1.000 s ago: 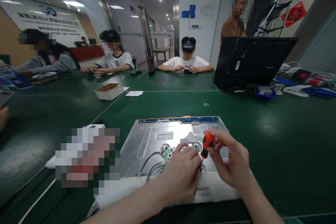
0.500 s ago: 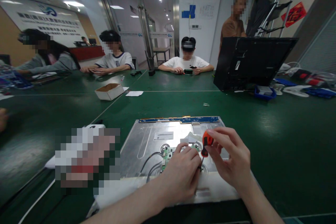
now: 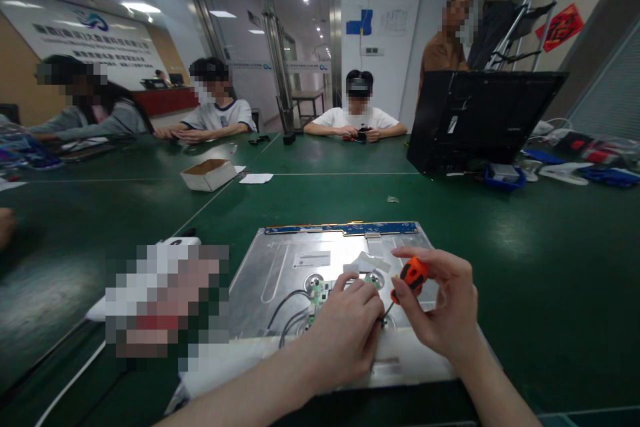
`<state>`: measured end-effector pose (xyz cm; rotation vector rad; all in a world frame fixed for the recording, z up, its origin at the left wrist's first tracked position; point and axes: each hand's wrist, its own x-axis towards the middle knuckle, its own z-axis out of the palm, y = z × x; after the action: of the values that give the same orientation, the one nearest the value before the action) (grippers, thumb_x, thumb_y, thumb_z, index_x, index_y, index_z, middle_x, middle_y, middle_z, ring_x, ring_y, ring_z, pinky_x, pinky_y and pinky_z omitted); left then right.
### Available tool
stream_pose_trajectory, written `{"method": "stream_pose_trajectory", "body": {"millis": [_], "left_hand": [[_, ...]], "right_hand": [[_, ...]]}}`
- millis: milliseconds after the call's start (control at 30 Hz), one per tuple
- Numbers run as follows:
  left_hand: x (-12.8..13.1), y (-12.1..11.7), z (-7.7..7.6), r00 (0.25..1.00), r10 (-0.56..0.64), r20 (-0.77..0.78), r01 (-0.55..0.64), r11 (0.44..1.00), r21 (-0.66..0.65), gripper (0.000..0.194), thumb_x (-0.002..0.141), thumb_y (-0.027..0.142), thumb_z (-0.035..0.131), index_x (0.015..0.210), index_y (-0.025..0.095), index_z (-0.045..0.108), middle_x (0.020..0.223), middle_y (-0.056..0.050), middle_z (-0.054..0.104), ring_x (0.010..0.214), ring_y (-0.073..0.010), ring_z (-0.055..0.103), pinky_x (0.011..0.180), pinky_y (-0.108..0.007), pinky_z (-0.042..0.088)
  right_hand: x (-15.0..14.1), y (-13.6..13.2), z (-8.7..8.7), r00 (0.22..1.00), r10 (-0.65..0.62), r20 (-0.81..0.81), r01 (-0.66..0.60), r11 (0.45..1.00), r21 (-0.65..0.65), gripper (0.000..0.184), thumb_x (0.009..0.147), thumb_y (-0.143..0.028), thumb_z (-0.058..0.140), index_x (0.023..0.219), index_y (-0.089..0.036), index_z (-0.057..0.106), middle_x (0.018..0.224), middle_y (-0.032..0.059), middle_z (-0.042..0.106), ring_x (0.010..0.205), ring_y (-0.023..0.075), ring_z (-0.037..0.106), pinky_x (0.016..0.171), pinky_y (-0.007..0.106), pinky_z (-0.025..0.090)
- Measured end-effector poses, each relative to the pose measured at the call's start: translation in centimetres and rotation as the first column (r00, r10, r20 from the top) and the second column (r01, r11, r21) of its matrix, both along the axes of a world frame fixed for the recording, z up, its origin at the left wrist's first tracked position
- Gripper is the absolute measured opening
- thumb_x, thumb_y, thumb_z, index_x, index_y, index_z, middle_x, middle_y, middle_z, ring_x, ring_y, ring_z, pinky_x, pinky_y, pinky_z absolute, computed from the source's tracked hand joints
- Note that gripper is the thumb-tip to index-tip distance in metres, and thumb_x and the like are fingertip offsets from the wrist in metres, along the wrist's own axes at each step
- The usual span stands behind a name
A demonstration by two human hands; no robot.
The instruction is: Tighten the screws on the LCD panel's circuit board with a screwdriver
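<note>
One grip, that of the right hand (image 3: 445, 310), pinches a screwdriver (image 3: 415, 275) by its orange-and-black handle. The screwdriver leans, its shaft slanting down toward the left and near side; its tip is hidden beside the left hand (image 3: 350, 323). That left hand is over the near right part of a green circuit board (image 3: 318, 295); its fingertips are out of sight, so whether it pinches anything cannot be told. Beneath both hands, a silver metal panel (image 3: 280, 267) lies flat on the green counter (image 3: 530, 267), with dark cables (image 3: 291, 321) left of the board and a blue circuit strip (image 3: 340, 229) along the far edge. Left of the panel lies a partly blurred white item (image 3: 165, 293). Farther off are an open box (image 3: 210, 179), a piece of paper (image 3: 256, 179) just beside it, and, to the right, a black monitor casing (image 3: 485, 120). Three co-workers (image 3: 333, 120) sit along the far side.
</note>
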<state>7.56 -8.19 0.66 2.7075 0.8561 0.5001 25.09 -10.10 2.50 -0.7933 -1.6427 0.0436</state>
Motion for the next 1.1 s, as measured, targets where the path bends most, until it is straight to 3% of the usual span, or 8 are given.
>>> {"method": "stream_pose_trajectory", "body": {"millis": [167, 400, 533, 700, 833, 1100], "left_hand": [[0.0, 0.0, 0.1, 1.0, -0.003, -0.006, 0.003, 1.0, 0.017, 0.018, 0.085, 0.015, 0.052, 0.099, 0.02, 0.062, 0.099, -0.008, 0.066, 0.099, -0.0257, 0.06, 0.106, -0.049, 0.035], [0.0, 0.0, 0.1, 1.0, -0.001, -0.01, 0.001, 1.0, 0.018, 0.014, 0.087, 0.016, 0.051, 0.094, 0.018, 0.062, 0.098, -0.008, 0.065, 0.097, -0.0251, 0.06, 0.107, -0.049, 0.035], [-0.1, 0.0, 0.0, 1.0, -0.008, 0.001, 0.008, 1.0, 0.021, 0.017, 0.086, 0.016, 0.051, 0.099, 0.019, 0.062, 0.098, -0.008, 0.066, 0.098, -0.0257, 0.06, 0.106, -0.05, 0.036], [0.0, 0.0, -0.1, 1.0, -0.008, -0.001, 0.008, 1.0, 0.02, 0.019, 0.084, 0.015, 0.053, 0.1, 0.02, 0.062, 0.099, -0.008, 0.066, 0.098, -0.0263, 0.06, 0.106, -0.05, 0.035], [0.0, 0.0, -0.1, 1.0, -0.009, -0.006, 0.009, 1.0, 0.011, 0.018, 0.084, 0.015, 0.052, 0.098, 0.021, 0.062, 0.099, -0.008, 0.066, 0.099, -0.0266, 0.06, 0.105, -0.05, 0.036], [0.0, 0.0, 0.0, 1.0, 0.002, -0.017, -0.001, 1.0, 0.012, 0.013, 0.086, 0.017, 0.051, 0.093, 0.019, 0.062, 0.097, -0.008, 0.066, 0.097, -0.0257, 0.06, 0.107, -0.05, 0.034]], "right_hand": [[0.2, 0.0, 0.4, 0.997, 0.027, 0.078, -0.028, 1.0, 0.013, 0.047, 0.087, -0.008, 0.061, 0.129, -0.023, 0.046, 0.115, 0.0106, 0.067, 0.074, 0.0148, 0.068, 0.05, 0.023, 0.053], [0.3, -0.2, 0.8, 0.991, 0.009, 0.136, -0.008, 1.0, -0.005, 0.04, 0.09, -0.008, 0.053, 0.128, -0.022, 0.052, 0.11, 0.0097, 0.065, 0.061, 0.0111, 0.061, 0.046, 0.024, 0.051], [0.2, -0.2, 0.5, 0.995, 0.005, 0.103, -0.005, 1.0, -0.006, 0.044, 0.089, -0.013, 0.062, 0.129, -0.022, 0.048, 0.101, 0.0071, 0.069, 0.056, 0.0111, 0.059, 0.044, 0.024, 0.049], [0.0, -0.1, -0.3, 1.0, 0.011, -0.006, -0.011, 1.0, -0.002, 0.048, 0.084, -0.012, 0.069, 0.124, -0.024, 0.045, 0.113, 0.0086, 0.07, 0.062, 0.0115, 0.064, 0.052, 0.025, 0.053], [0.1, -0.1, -0.3, 1.0, 0.025, 0.012, -0.025, 1.0, 0.007, 0.05, 0.085, -0.009, 0.066, 0.127, -0.024, 0.044, 0.116, 0.0091, 0.068, 0.068, 0.0122, 0.066, 0.053, 0.025, 0.054], [0.3, -0.1, 0.7, 0.991, -0.039, 0.127, 0.033, 0.998, 0.045, 0.039, 0.09, -0.006, 0.058, 0.126, -0.021, 0.058, 0.114, 0.0086, 0.061, 0.069, 0.0099, 0.061, 0.052, 0.022, 0.053]]}}
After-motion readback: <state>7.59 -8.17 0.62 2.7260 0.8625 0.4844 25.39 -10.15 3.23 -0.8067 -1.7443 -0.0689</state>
